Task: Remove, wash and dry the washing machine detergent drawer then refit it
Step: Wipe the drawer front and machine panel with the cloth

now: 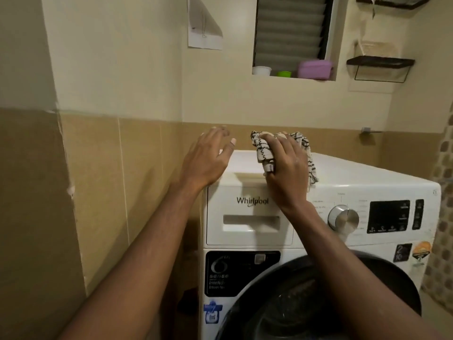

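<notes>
- Clenched grip: right hand (286, 168) balls up a striped cloth (263, 148) on top of the washer (367, 175), just above the detergent drawer (250, 217); prob. wiping or drying there.
- Left hand (208, 160): grip released, fingers spread at washer's top-left corner, looks like bracing.
- Drawer sits flush in washer's front, upper left; handle recess uncovered.
- Right forearm crosses washer's front beside the dial (343, 218), w/ the door (397, 290) below.
- Pink tub (315, 68) on a sill high above washer; not in the way.

White washing machine top (355, 173), with a bunched black-striped cloth (262, 149) near its front left corner.
</notes>
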